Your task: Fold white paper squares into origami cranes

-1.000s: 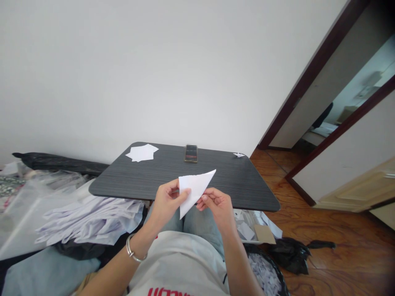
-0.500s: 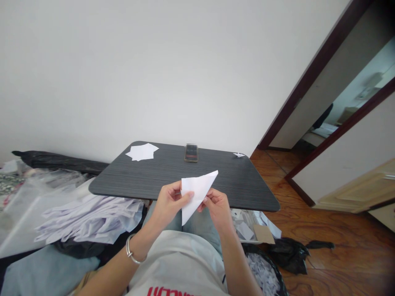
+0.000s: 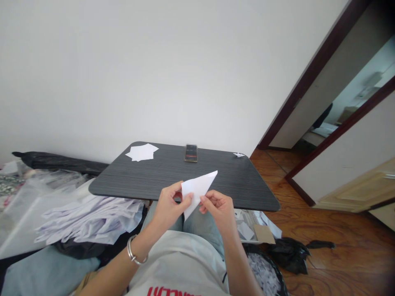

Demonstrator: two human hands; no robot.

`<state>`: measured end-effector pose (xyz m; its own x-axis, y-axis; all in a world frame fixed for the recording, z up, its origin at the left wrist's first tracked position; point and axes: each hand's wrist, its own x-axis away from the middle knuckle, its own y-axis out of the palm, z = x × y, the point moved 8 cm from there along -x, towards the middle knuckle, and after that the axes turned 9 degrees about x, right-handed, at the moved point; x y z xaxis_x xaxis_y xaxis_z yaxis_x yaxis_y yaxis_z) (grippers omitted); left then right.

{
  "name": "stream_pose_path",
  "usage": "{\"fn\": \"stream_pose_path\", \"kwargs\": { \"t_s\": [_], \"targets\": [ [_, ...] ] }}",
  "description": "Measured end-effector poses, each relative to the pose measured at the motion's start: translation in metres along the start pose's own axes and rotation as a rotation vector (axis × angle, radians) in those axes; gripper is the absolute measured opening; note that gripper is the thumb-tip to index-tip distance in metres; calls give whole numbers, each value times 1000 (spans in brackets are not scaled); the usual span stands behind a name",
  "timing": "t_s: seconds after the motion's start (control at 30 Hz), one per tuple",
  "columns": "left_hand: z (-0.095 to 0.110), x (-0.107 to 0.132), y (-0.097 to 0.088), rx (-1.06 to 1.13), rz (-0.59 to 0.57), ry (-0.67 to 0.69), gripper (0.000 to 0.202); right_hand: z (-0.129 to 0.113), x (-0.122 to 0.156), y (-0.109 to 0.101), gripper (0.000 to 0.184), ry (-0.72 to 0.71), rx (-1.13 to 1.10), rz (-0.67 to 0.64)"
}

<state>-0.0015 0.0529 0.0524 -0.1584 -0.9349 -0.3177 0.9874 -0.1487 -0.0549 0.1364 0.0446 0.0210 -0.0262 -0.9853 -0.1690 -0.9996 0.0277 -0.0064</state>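
A folded white sheet of paper [image 3: 197,190], pointed at its upper right and lower ends, is held up in front of the table's near edge. My left hand [image 3: 173,203] pinches its left side, thumb on the near face and fingers behind. On the paper's lower right edge, my right hand [image 3: 219,207] closes thumb and fingertips. Both hands are in the air above my lap. A silver bangle [image 3: 133,251] circles my left wrist.
On the dark table [image 3: 166,174] lie white paper pieces [image 3: 142,152], a phone-like device [image 3: 191,153] and a small folded white paper [image 3: 238,155]. White cloth-like sheets [image 3: 89,220] are heaped at left. A bin of paper scraps [image 3: 263,273] and a black bag [image 3: 290,255] stand right.
My right thumb has moved up onto the near face of the paper. The paper's lower point has risen slightly and its outline has narrowed.
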Motion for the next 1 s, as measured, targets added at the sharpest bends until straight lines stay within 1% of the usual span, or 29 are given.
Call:
{"fn": "stream_pose_path", "kwargs": {
  "t_s": [0.1,0.23,0.33,0.4,0.5,0.63,0.77,0.87,1.0],
  "targets": [
    [1,-1,2,8,-28,14,11,3,-2,-1,17,22,6,1],
    [-5,-3,4,159,-39,-51,16,6,-3,0,19,44,-15,-9],
    [-13,-4,2,280,-6,-118,20,7,-4,2,18,52,-42,-39],
    [-16,-5,0,307,27,-136,21,7,-4,4,20,45,-67,-61],
    [-17,-5,-2,311,55,-139,21,6,-4,2,25,28,-97,-60],
    [-15,-4,-3,301,58,-139,21,5,-4,-1,27,21,-97,-30],
    [-13,-4,-3,272,61,-139,23,4,-3,-2,24,17,-78,-13],
    [-11,-4,-4,245,75,-133,25,1,-1,-6,20,16,-23,26],
    [-10,-4,-4,210,76,-115,22,-3,2,-9,15,-7,60,80]
  ]
}}
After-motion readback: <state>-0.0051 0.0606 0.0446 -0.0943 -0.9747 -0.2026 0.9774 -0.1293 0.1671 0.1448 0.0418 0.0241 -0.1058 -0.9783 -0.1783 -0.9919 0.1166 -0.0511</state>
